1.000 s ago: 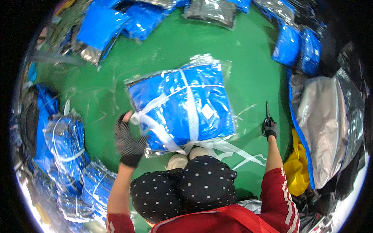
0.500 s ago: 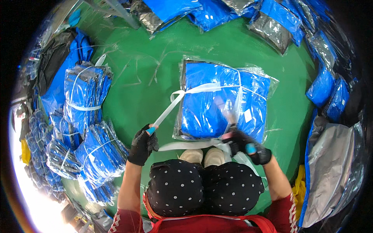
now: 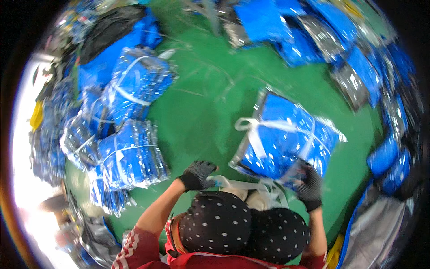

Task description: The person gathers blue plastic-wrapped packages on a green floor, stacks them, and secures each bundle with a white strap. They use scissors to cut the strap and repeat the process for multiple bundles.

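In front of my shoes lies a bundle of blue and dark folded goods in clear plastic bags (image 3: pixel 280 112). A white strap (image 3: pixel 280 125) crosses it, with a loop and a loose tail at its left side. My left hand (image 3: pixel 198 175), in a black fingerless glove, is left of the shoes with thumb and fingers apart. Beside its fingertips runs more loose white strap (image 3: pixel 242 184), on the floor by the shoes. My right hand (image 3: pixel 309 186), gloved alike, is at the bundle's near right edge; its fingers are smeared by motion, so their grip cannot be made out.
Strapped bundles of bagged blue goods (image 3: pixel 132 154) are piled at the left. Bagged blue and grey packs (image 3: pixel 264 24) line the far side and the right. A grey sheet with blue edging (image 3: pixel 376 228) lies at the near right. Green floor (image 3: pixel 192 116) surrounds the bundle.
The view has turned, shifting the scene. My left hand has let go of the strap, whose tail now rests on the bundle. My right hand has moved from the strap to the bundle's near edge.
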Demonstrator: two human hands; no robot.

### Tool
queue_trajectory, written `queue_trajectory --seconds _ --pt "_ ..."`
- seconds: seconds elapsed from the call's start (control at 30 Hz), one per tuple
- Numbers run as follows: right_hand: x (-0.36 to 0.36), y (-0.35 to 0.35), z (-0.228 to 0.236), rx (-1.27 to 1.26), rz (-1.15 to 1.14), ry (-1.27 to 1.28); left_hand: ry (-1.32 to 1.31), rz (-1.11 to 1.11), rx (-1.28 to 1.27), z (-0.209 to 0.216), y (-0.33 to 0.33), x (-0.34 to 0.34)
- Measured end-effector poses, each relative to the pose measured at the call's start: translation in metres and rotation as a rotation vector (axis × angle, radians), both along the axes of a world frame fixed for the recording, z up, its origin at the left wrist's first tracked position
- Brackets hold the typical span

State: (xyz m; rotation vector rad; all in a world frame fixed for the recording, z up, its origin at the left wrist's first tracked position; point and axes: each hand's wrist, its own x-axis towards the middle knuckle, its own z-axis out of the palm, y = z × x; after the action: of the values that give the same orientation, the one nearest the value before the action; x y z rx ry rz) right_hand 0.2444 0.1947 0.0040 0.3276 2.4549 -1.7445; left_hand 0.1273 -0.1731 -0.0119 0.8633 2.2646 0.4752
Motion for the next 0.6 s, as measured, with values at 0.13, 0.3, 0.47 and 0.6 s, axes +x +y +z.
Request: queue_trajectory --seconds 0.13,0.3,0.47,0.6 --pt "0.044 0.106 -0.083 0.253 -0.555 -0.191 -0.172 0.514 0.521 -0.061 0.040 -0.062" --pt "0.017 0.116 -0.154 -0.966 -0.611 -0.276 -0.130 0.643 0.657 -0.132 0.142 -0.086" --pt "-0.064 0.012 -0.082 -0.597 -0.189 -0.255 -0.283 0.560 0.942 -0.055 0.045 -0.096" --pt "-0.143 -0.113 0.001 -0.565 0.296 -0.137 0.355 0.807 0.472 0.105 -0.154 -0.121"
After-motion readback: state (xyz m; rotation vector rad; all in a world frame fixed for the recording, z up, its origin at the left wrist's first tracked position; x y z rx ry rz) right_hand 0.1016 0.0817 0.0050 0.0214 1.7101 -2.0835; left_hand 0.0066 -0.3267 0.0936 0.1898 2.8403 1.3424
